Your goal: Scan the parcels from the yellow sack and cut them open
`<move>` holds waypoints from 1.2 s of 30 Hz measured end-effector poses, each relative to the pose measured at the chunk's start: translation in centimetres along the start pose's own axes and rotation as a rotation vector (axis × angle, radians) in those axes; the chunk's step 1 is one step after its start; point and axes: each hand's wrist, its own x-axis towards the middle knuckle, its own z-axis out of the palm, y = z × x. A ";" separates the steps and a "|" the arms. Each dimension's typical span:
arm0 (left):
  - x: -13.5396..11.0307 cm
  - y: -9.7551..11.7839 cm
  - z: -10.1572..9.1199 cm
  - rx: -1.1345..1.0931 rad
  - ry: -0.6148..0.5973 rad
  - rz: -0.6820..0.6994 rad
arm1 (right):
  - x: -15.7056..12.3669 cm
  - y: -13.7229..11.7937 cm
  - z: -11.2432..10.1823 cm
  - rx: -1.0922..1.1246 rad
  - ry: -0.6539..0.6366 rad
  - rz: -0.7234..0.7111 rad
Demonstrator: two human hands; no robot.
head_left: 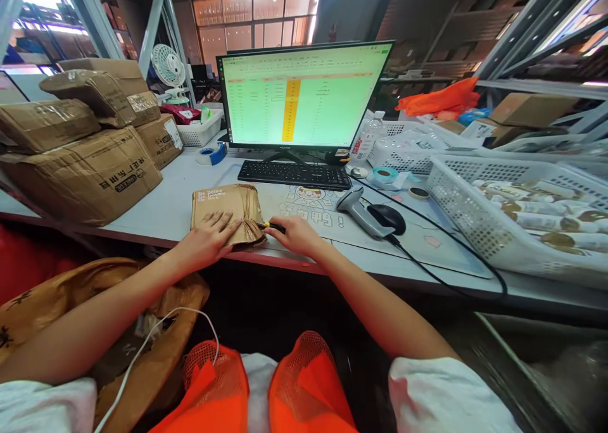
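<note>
A crumpled brown cardboard package [225, 200] with white lettering lies at the front edge of the desk. My left hand [213, 232] rests flat on it, fingers spread, pressing its near side. In my right hand [295, 233] is a utility knife [275, 227] with a black and yellow handle. Its tip meets the creased right end of the package; the blade itself is too small to make out. The near right edge of the package looks bent and ragged.
A keyboard [294, 175] and monitor [304, 97] stand behind the package. To the right lie a corded barcode scanner [363, 213], a mouse [387, 219] and a white basket [498, 230] of rolls. Cartons [90, 173] are stacked left. Below hangs an open brown bag [156, 357].
</note>
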 end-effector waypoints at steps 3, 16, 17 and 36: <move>0.5 -0.1 -0.9 -0.045 -0.050 -0.012 | -0.4 -0.4 0.1 -0.109 -0.021 0.017; 4.5 -2.1 -6.6 -0.318 -0.314 -0.024 | -2.5 -3.3 -2.0 -0.398 -0.181 0.122; 4.7 -2.3 -6.8 -0.338 -0.304 -0.060 | -2.7 -3.1 -2.3 -0.392 -0.192 0.134; 6.6 -3.7 -10.3 -0.316 -0.351 -0.183 | -1.8 5.4 -3.2 -0.451 -0.006 0.471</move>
